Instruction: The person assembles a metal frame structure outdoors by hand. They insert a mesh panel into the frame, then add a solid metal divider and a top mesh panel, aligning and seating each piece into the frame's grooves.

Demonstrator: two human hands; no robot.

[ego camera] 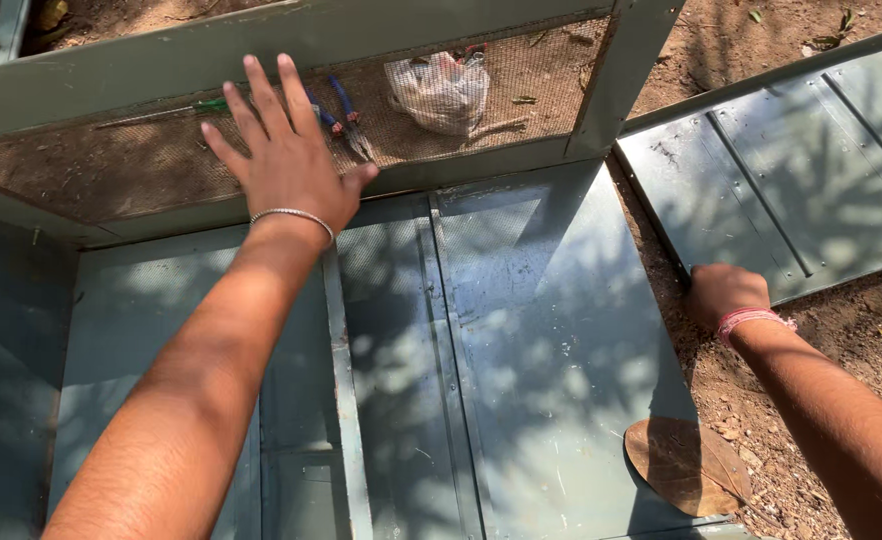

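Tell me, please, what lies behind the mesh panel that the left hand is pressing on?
Behind the mesh panel lie blue-handled pliers, a green-handled screwdriver and a plastic bag. The left hand covers part of the tools.

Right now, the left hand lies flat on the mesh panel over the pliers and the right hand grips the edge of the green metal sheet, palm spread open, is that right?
Not quite. The right hand is curled closed at the edge of the green metal sheet, not spread open, as the head view shows. The left hand does lie flat on the mesh panel, over the pliers.

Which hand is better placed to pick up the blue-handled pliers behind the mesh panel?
Probably the left. The left hand is spread flat on the mesh panel, its fingertips right beside the blue-handled pliers. The right hand is fisted at the edge of the grey metal sheet, well away from them.
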